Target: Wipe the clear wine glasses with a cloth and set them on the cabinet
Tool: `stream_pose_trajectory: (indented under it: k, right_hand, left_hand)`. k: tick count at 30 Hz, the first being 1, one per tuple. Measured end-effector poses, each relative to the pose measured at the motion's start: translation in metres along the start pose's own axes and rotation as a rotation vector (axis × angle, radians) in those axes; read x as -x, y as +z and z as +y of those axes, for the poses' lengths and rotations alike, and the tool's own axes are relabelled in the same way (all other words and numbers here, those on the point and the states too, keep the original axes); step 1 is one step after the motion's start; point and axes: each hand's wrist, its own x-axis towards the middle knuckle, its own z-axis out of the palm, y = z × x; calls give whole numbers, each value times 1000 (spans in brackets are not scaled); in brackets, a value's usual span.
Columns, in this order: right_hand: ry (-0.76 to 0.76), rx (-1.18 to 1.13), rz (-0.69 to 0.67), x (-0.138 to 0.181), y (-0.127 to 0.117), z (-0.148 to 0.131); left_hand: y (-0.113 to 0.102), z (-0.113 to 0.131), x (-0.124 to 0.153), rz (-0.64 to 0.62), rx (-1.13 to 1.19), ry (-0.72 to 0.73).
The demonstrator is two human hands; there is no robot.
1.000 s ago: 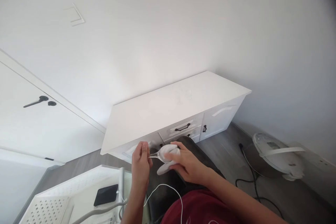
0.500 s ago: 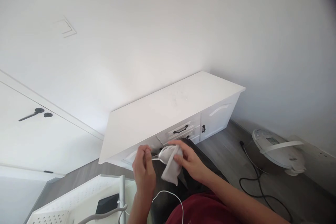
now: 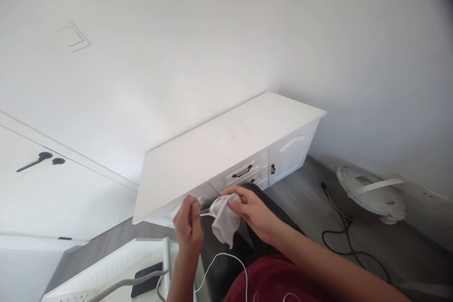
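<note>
My left hand [image 3: 188, 221] is closed, its fingers pinched round the narrow end of a shiny, thin-stemmed thing [image 3: 206, 213]. That thing widens towards the right and disappears under a light grey cloth [image 3: 225, 226], so its exact kind is hidden. My right hand [image 3: 253, 210] grips the cloth between thumb and fingers, folded over the wide end. The cloth's loose corner hangs down above my dark-clad legs. Both hands are held close together in front of my body, short of the white cabinet.
Beyond my hands a white cabinet [image 3: 219, 141] with black handles stands against the wall. A white perforated rack [image 3: 102, 269] with a black flat object [image 3: 146, 279] is at lower left. On the right are a white appliance [image 3: 371, 193] and a black cable [image 3: 348, 245] on the floor.
Both hands have shifted slightly left together with the thing and the cloth. The cloth is bunched differently, covering the wide end more. The view has turned a little.
</note>
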Motion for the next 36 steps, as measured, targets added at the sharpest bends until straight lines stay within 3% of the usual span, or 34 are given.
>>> stream_pose_trajectory:
  k: [2,4,6,8,11,13,15,18,20,21,23,25,27,28,30,32,34,36]
  right_hand:
    - [-232,327,-61,4,0,-2]
    - [-581,758,-213,8,-3,-1]
    - [-816,992,-355,8,-5,2]
    - [-760,866,-220,6,-5,6]
    - [-285,306,137,-1,-2,6]
    - [-81,124,137,-2,-1,3]
    - [-156,280,-3,0,-2,-3]
    - [-581,831,-287,7,-6,-6]
    - [-824,1084,-464,11,-8,-2]
    - [-881,1102,-474,12,-8,1]
    - [-791,903,-292,12,-6,7]
    - [-486,489,-67,12,-2,10]
    - [-195,178,-17,11,2,10]
    - [-141,153,-48,10,3,8]
    - [-287,381,-133,10,3,4]
    - [-606,807,-243,10,0,0]
    - [-832,1135,-352,10,-5,-2]
    - [-890,1232,-390,9,-10,-1]
  left_hand:
    - [2,-3,-2,13,54,-127]
    - [2,-7,-4,-41,107,-261]
    - [2,-7,-4,-100,132,-300]
    - [0,-4,0,-115,117,-230]
    - [0,3,12,-99,-25,108]
    - [1,5,17,-25,-97,228]
    - [1,4,16,51,-19,37]
    - [-3,-1,5,13,153,-349]
    - [-6,-3,-1,-47,193,-416]
    - [-8,-3,-1,-66,202,-394]
    - [-9,-1,3,-76,205,-276]
    - [-8,3,11,-31,143,-71]
    - [-5,5,16,39,41,62]
    - [-5,6,16,64,29,35]
    - [-4,4,13,49,107,-149]
    - [-5,0,6,-14,221,-340]
    - [-8,-5,1,-61,275,-409]
    - [-10,-9,-1,-92,242,-382]
